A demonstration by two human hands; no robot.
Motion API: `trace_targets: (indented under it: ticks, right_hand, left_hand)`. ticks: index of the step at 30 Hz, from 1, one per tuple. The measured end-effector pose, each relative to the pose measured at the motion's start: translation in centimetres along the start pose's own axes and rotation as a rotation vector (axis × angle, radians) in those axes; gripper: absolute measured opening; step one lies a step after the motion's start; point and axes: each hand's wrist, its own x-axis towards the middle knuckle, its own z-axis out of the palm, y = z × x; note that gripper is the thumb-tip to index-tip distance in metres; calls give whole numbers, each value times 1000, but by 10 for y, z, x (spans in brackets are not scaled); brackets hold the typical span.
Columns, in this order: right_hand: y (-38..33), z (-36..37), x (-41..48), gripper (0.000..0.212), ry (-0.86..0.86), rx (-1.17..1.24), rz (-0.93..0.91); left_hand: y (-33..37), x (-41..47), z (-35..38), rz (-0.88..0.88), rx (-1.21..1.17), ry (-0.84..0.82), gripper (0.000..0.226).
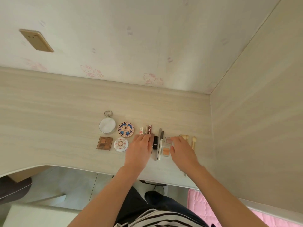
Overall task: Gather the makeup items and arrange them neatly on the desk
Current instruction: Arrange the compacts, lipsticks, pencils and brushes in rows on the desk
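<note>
Pale wood desk (65, 112) holds almost all the makeup in one tidy group now. On the far left sit four flat things in a neat square: a round silver mirror with a ring on top (107, 126), a round case with a blue and pink pattern (125, 129), a brown square eyeshadow box (105, 143) and a round white case with little red dots (121, 144). They sit close together and look done.

Next come the long thin things, lying side by side: a tiny white bunny charm (141, 130), brown lip tubes (149, 129), a black lipstick (155, 142) and grey pencils (160, 141). After them is a small clear box with orange and pink powder (166, 147), then little wooden sticks with soft tips (194, 141).

Left hand (139, 148) lies flat with straight fingers on the near ends of the lip tubes. Right hand (182, 149) reaches between the clear box and the wooden sticks, its thumb just beside the box. I cannot tell if it pinches anything.

I think the job is nearly over. Only small nudges seem left, like making the ends of the long things line up.
</note>
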Motion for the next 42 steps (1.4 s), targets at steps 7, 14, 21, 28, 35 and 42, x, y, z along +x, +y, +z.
trace_targets:
  ticks: [7,14,21,28,35,42]
  right_hand:
    - [-67,21,27,31,24,-62,-135]
    - [-139,59,56,37,39,-82,-163]
    - [-193,97,87,37,40,-109,16]
    - [-226,107,119,46,-46,-169,189]
    - [-232,117,127,51,-84,-181,208]
    - [-231,119,126,47,-83,-133,203]
  left_hand:
    - [-68,8,-29,26,89,83,30]
    - [-156,31,-61,-63,126,-6,33]
    - [-213,62,-79,-231,-62,-159,42]
    - [-239,75,-73,-128,25,-254,47]
    - [-235,69,-64,-152,-10,-260,50]
    - [-232,67,-57,-199,-98,-235,49]
